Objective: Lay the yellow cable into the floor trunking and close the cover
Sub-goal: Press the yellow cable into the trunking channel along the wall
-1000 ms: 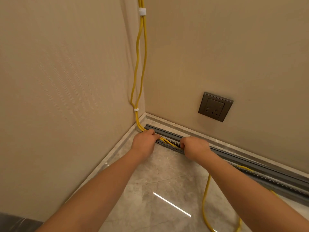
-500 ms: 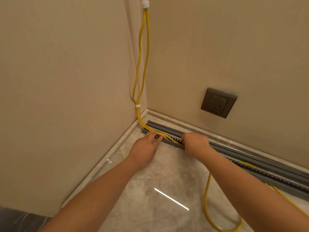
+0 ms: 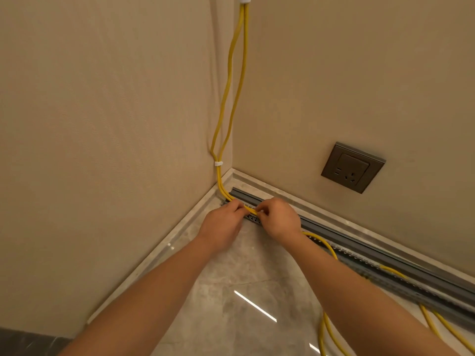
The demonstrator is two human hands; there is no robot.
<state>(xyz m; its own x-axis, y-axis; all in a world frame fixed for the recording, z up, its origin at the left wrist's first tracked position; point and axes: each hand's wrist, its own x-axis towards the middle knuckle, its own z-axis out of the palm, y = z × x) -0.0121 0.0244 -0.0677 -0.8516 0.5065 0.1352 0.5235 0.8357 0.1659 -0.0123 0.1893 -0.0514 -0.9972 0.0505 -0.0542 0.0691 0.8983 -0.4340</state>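
Our left hand [image 3: 223, 222] and right hand [image 3: 279, 218] both pinch the yellow cable [image 3: 219, 177] with curled fingers, close together at the corner end of the floor trunking [image 3: 359, 249]. Our knuckles hide whether the cable sits in the channel there. Its slack loops are cut off at the frame's bottom edge.

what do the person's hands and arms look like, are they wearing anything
Both are bare. The left hand and right hand have no gloves, and no rings show on the visible fingers. The left forearm and right forearm are uncovered down to the frame edge: no sleeves, watch, bracelet or markings in view.
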